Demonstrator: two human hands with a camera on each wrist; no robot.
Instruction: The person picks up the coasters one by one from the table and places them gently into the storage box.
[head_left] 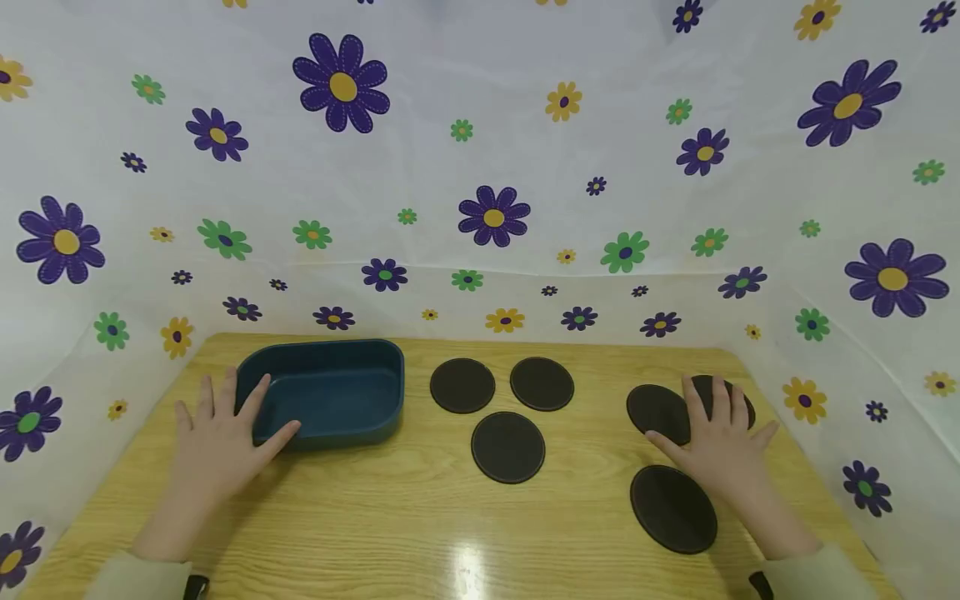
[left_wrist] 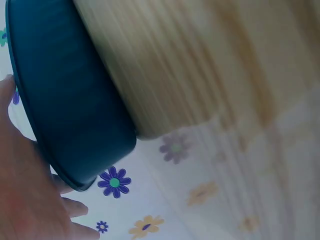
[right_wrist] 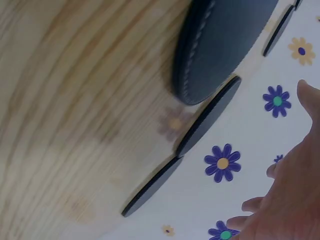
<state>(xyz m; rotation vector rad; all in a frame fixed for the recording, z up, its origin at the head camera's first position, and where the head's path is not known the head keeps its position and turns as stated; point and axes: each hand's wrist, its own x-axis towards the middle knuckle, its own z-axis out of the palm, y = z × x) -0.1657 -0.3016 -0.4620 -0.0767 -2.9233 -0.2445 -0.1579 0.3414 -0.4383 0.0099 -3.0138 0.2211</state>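
Note:
My left hand hovers with fingers spread at the left end of a dark blue rectangular tub. In the left wrist view its fingers lie beside the tub's rim; whether they touch it I cannot tell. On the right, my right hand is spread above three black round coasters: one on the left, one partly hidden under the fingers and one in front. The right wrist view shows this hand apart from the stitched-edge coasters, holding nothing.
Three more black coasters, back left, back right and front, lie mid-table. The wooden table is enclosed at the back and sides by a white flowered cloth.

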